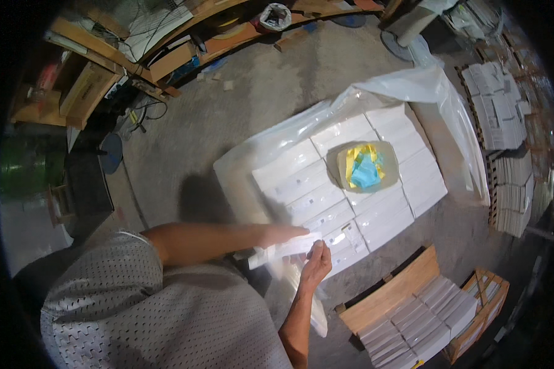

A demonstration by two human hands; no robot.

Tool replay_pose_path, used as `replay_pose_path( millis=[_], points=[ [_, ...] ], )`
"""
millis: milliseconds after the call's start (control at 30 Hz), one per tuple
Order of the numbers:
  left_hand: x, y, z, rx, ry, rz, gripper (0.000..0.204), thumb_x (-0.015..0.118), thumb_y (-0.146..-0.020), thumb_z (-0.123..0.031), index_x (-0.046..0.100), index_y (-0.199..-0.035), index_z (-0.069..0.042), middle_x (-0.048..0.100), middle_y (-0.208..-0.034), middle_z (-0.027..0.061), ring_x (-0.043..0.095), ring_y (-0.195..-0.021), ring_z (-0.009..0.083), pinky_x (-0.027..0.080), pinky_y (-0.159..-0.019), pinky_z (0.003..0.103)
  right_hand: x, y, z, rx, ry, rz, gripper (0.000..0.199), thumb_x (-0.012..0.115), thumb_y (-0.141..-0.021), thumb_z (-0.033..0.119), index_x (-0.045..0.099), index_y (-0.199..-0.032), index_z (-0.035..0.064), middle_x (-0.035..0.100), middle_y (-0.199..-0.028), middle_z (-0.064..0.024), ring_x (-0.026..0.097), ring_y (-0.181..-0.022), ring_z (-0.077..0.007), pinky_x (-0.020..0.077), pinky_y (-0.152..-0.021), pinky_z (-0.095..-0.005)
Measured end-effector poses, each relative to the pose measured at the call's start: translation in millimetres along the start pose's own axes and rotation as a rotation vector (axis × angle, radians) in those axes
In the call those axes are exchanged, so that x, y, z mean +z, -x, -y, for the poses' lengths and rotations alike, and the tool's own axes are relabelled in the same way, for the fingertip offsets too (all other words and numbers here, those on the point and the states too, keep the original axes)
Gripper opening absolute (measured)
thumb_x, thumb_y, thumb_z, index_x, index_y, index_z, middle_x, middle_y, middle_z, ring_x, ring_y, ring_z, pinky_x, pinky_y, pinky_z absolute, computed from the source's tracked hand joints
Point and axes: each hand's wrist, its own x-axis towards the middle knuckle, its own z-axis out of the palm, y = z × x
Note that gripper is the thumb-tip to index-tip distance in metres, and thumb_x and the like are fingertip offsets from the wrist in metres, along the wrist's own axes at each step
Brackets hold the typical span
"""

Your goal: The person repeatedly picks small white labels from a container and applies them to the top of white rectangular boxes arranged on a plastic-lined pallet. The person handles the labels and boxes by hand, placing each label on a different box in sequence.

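At the near edge of the white stack point(289, 166), the left hand point(283, 234) is blurred, so its fingers cannot be separated well; the right hand point(316, 264) covers one end of the white packet point(297, 246). On the stack, coloured scraps point(364, 169) hide the bottom of the tub point(389, 163). Below the stack's right side, paper bundles point(425, 313) are cut by the lower picture edge.

A grey short-sleeved shirt point(203, 320) patterned with small dark marks leaves both forearms point(206, 240) bare.

Scraps point(367, 172) in tub point(390, 161) — tub atop stacks point(421, 181)
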Motion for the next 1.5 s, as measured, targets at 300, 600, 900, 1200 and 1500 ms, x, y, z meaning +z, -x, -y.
replay_pose_path(
  millis=[300, 600, 900, 1200, 1500],
  points=[
    [21.7, 9.2, 13.0, -0.062, 0.081, 0.022, 0.052, 0.033, -0.102, -0.045, 0.056, -0.116, -0.001, 0.065, -0.1, 0.016, 0.065, -0.076, 0.0235, 0.054, -0.063, 0.034, -32.0, 30.3, 9.2, -0.056, -0.16, 0.133, 0.025, 0.06, -0.094, 0.02, 0.068, -0.101, -0.0029, 0.048, -0.071, 0.0011, 0.045, -0.067, -0.0079, 0.0392, -0.061, -0.0244],
    [44.1, 15.5, 26.4, 0.054, -0.047, -0.062, 0.043, 0.041, -0.101, -0.036, 0.058, -0.109, 0.002, 0.065, -0.101, 0.0157, 0.067, -0.077, 0.0249, 0.056, -0.06, 0.034, -37.4, 59.0, 21.4, -0.196, 0.08, -0.111, 0.028, 0.057, -0.096, 0.02, 0.067, -0.103, -0.0049, 0.057, -0.074, -0.003, 0.053, -0.067, -0.009, 0.0435, -0.062, -0.0248],
    [63.8, 25.6, 27.5, 0.364, -0.707, -0.104, 0.043, 0.045, -0.098, -0.04, 0.061, -0.102, 0.0, 0.065, -0.094, 0.0152, 0.065, -0.066, 0.0229, 0.053, -0.053, 0.033, -67.7, 58.9, 6.8, 0.043, -0.363, -0.207, 0.027, 0.058, -0.094, 0.022, 0.066, -0.089, -0.0024, 0.058, -0.068, -0.0014, 0.051, -0.061, -0.0079, 0.0388, -0.054, -0.0236],
    [101.5, 33.1, 13.7, 0.079, -0.332, -0.155, 0.029, 0.055, -0.095, -0.029, 0.06, -0.1, 0.0, 0.059, -0.079, 0.0063, 0.056, -0.06, 0.0122, 0.038, -0.043, 0.022, -76.2, 73.6, 18.5, -0.031, 0.001, -0.045, 0.025, 0.06, -0.092, 0.019, 0.068, -0.098, -0.0042, 0.065, -0.077, -0.0099, 0.058, -0.069, -0.0158, 0.0471, -0.065, -0.031],
    [96.3, 28.0, 15.9, 0.09, -0.533, -0.266, 0.033, 0.061, -0.091, -0.026, 0.06, -0.108, 0.001, 0.062, -0.085, 0.0065, 0.059, -0.073, 0.014, 0.047, -0.059, 0.028, -75.3, 82.6, 32.1, -0.103, -0.027, -0.021, 0.031, 0.057, -0.094, 0.024, 0.068, -0.102, -0.0045, 0.066, -0.079, -0.0099, 0.057, -0.067, -0.0158, 0.0458, -0.064, -0.0315]
  ],
)
